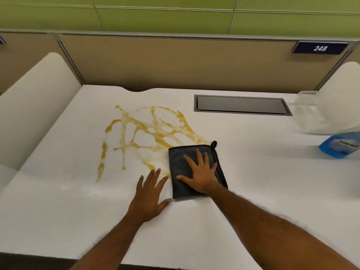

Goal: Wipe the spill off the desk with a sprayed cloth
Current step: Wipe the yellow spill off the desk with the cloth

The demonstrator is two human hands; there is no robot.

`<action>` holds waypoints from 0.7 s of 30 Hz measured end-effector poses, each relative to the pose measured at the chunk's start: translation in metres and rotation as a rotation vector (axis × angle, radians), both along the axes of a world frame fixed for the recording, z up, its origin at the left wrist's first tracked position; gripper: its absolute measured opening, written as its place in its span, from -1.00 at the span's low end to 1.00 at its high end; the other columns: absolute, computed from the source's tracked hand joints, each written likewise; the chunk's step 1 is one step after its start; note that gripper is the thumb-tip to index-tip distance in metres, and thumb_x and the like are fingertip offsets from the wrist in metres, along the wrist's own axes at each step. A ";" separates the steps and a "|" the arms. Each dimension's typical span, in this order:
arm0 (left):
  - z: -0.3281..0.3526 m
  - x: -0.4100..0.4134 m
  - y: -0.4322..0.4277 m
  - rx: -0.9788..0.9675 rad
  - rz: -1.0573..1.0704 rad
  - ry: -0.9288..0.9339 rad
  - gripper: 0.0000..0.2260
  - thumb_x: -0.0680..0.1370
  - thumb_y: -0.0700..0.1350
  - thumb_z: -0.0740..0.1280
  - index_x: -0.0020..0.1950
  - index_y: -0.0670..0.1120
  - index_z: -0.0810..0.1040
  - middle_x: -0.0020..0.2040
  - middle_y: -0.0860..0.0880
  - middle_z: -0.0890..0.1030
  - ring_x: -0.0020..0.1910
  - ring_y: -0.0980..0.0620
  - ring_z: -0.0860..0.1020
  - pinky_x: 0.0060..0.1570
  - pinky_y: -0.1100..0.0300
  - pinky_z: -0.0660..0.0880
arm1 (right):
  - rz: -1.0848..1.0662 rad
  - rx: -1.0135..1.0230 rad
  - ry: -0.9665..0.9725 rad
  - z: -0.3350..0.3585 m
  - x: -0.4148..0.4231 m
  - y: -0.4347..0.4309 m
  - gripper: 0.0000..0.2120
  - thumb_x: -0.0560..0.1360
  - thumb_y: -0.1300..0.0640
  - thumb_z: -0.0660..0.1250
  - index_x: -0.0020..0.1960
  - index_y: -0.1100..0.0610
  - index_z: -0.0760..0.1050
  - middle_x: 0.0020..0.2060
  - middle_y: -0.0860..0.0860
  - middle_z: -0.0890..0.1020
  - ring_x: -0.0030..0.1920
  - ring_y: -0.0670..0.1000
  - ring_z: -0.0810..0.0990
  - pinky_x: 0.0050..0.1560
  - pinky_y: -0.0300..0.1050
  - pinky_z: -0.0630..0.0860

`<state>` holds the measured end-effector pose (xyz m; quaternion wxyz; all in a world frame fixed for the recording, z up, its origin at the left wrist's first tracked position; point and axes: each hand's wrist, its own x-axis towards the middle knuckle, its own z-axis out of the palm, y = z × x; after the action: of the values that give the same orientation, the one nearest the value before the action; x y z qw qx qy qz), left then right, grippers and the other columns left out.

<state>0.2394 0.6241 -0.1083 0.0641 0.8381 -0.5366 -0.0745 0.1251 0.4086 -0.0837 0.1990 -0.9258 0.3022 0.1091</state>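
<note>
Right, from my seat at the remote feed I see a white desk [263, 176] with a yellow spill [155, 131] spread in thin, crossing streaks over its left half. A dark grey cloth [180, 158], folded flat and edged in black, lies just at four o'clock of that spill; its far left corner touches the nearest streaks, and a small black loop sticks out from its corner at one o'clock. The right hand [200, 172] lies palm down on the cloth, fingers straight and spread, pressing on it without curling round it. The left hand [150, 193] lies flat on the bare desk at eight o'clock of the cloth, fingers straight and close together, holding nothing; its thumb tip reaches the cloth's near left corner, and its fingertips end just short of the closest yellow streak. Well apart at three o'clock of the cloth, by the desk's right edge, stands a bottle [340, 146] of blue liquid with a label; its top is too blurred for me to make out. At one o'clock, a grey metal hatch [241, 105] sits shut in the desktop, and beyond it a dark plate [319, 48] on the tan partition [165, 61] reads 248.
</note>
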 end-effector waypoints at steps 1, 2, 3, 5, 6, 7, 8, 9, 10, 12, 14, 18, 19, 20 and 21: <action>0.000 0.002 0.008 0.005 0.036 -0.008 -0.33 0.55 0.40 0.00 0.54 0.05 0.21 0.58 -0.10 0.18 0.56 -0.08 0.07 0.45 -0.11 -0.01 | 0.004 0.000 0.034 -0.004 0.006 0.002 -0.14 0.37 -0.55 0.06 0.53 -0.29 -0.20 0.55 0.04 -0.34 0.52 0.27 -0.35 0.33 0.57 -0.25; -0.001 0.004 0.017 0.007 0.074 -0.014 -0.33 0.55 0.40 0.00 0.55 0.06 0.19 0.59 -0.08 0.17 0.57 -0.07 0.06 0.45 -0.12 -0.01 | 0.009 -0.018 0.066 -0.008 0.010 0.004 -0.13 0.36 -0.57 0.03 0.52 -0.31 -0.22 0.54 0.06 -0.37 0.51 0.29 -0.38 0.29 0.60 -0.28; -0.002 0.007 0.027 0.006 0.114 -0.016 -0.32 0.54 0.41 0.00 0.56 0.07 0.18 0.60 -0.07 0.15 0.58 -0.07 0.04 0.46 -0.12 0.00 | 0.015 -0.049 0.092 -0.011 0.014 0.005 -0.13 0.35 -0.59 0.01 0.52 -0.31 -0.24 0.53 0.08 -0.38 0.49 0.32 -0.40 0.27 0.63 -0.30; -0.006 0.010 0.046 0.019 0.192 -0.018 -0.29 0.52 0.44 -0.02 0.57 0.08 0.15 0.61 -0.04 0.10 0.59 -0.07 0.01 0.48 -0.16 0.03 | 0.007 -0.086 0.108 -0.016 0.020 0.006 -0.12 0.34 -0.60 -0.03 0.52 -0.31 -0.26 0.53 0.10 -0.39 0.48 0.34 -0.41 0.25 0.65 -0.30; -0.007 0.010 0.054 0.031 0.224 -0.019 -0.28 0.52 0.45 -0.02 0.57 0.08 0.15 0.61 -0.04 0.10 0.59 -0.08 0.03 0.48 -0.19 0.07 | -0.007 -0.088 0.102 -0.016 0.023 0.006 -0.12 0.33 -0.60 -0.03 0.52 -0.31 -0.25 0.53 0.10 -0.38 0.48 0.35 -0.41 0.25 0.65 -0.30; -0.008 0.011 0.062 0.044 0.252 -0.017 -0.27 0.51 0.46 -0.02 0.56 0.08 0.16 0.60 -0.05 0.12 0.58 -0.10 0.05 0.47 -0.22 0.11 | -0.018 -0.088 0.093 -0.016 0.027 0.004 -0.12 0.33 -0.60 -0.03 0.52 -0.31 -0.24 0.53 0.10 -0.37 0.49 0.35 -0.40 0.25 0.65 -0.30; -0.008 0.010 0.067 0.056 0.275 -0.013 -0.26 0.50 0.47 -0.03 0.56 0.07 0.18 0.60 -0.06 0.14 0.58 -0.11 0.06 0.45 -0.24 0.14 | -0.026 -0.088 0.087 -0.016 0.030 0.002 -0.12 0.33 -0.60 -0.03 0.52 -0.31 -0.23 0.54 0.10 -0.36 0.49 0.34 -0.39 0.25 0.65 -0.30; -0.008 0.010 0.072 0.068 0.293 -0.006 -0.25 0.50 0.48 -0.03 0.56 0.07 0.19 0.59 -0.07 0.15 0.58 -0.11 0.06 0.45 -0.25 0.14 | -0.032 -0.086 0.084 -0.015 0.034 -0.001 -0.12 0.34 -0.60 -0.02 0.53 -0.30 -0.22 0.54 0.10 -0.35 0.49 0.34 -0.38 0.25 0.65 -0.29; -0.009 0.009 0.077 0.074 0.304 -0.001 -0.24 0.50 0.48 -0.04 0.56 0.06 0.20 0.59 -0.08 0.15 0.58 -0.12 0.06 0.45 -0.25 0.14 | -0.038 -0.081 0.083 -0.015 0.036 -0.003 -0.13 0.34 -0.59 -0.01 0.53 -0.30 -0.21 0.55 0.10 -0.34 0.49 0.34 -0.37 0.25 0.65 -0.30; -0.011 0.008 0.083 0.076 0.319 0.002 -0.23 0.49 0.49 -0.05 0.56 0.06 0.20 0.59 -0.08 0.15 0.58 -0.12 0.06 0.46 -0.25 0.13 | -0.032 -0.082 0.096 -0.013 0.037 -0.003 -0.14 0.36 -0.58 -0.01 0.53 -0.29 -0.19 0.55 0.11 -0.33 0.50 0.34 -0.37 0.25 0.64 -0.30; -0.013 0.005 0.086 0.072 0.326 0.010 -0.24 0.49 0.49 -0.05 0.56 0.06 0.21 0.59 -0.09 0.15 0.58 -0.12 0.08 0.46 -0.25 0.13 | 0.016 -0.108 0.106 -0.013 0.028 0.000 -0.17 0.37 -0.57 -0.05 0.54 -0.28 -0.18 0.55 0.11 -0.31 0.50 0.33 -0.36 0.28 0.62 -0.28; -0.013 -0.001 0.080 0.061 0.342 0.034 -0.24 0.51 0.47 -0.04 0.56 0.03 0.20 0.60 -0.10 0.13 0.58 -0.10 0.07 0.46 -0.27 0.12 | 0.146 -0.159 0.073 -0.018 -0.003 -0.005 -0.14 0.28 -0.61 -0.22 0.52 -0.33 -0.13 0.57 0.04 -0.26 0.53 0.26 -0.34 0.34 0.57 -0.27; -0.014 -0.003 0.078 0.062 0.335 0.029 -0.24 0.51 0.46 -0.03 0.57 0.03 0.19 0.60 -0.09 0.11 0.59 -0.09 0.05 0.47 -0.27 0.10 | 0.157 -0.167 0.067 -0.018 -0.008 -0.007 -0.17 0.30 -0.59 -0.21 0.51 -0.34 -0.13 0.57 0.02 -0.25 0.53 0.24 -0.34 0.35 0.56 -0.27; -0.015 -0.004 0.075 0.061 0.325 0.020 -0.25 0.51 0.46 -0.02 0.57 0.03 0.18 0.61 -0.08 0.09 0.59 -0.09 0.03 0.47 -0.26 0.07 | 0.163 -0.170 0.064 -0.019 -0.010 -0.009 -0.21 0.33 -0.57 -0.17 0.51 -0.35 -0.14 0.57 0.01 -0.25 0.53 0.23 -0.35 0.35 0.56 -0.27; -0.017 -0.005 0.072 0.059 0.317 0.016 -0.25 0.51 0.46 -0.01 0.58 0.04 0.16 0.62 -0.07 0.06 0.60 -0.08 0.00 0.48 -0.26 0.05 | 0.166 -0.168 0.063 -0.020 -0.009 -0.010 -0.23 0.36 -0.56 -0.12 0.51 -0.35 -0.15 0.57 0.01 -0.26 0.53 0.22 -0.35 0.34 0.56 -0.27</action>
<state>0.2348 0.6958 -0.1255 0.0544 0.9132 -0.3947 -0.0858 0.1157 0.3984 -0.1041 0.1013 -0.9573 0.2386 0.1283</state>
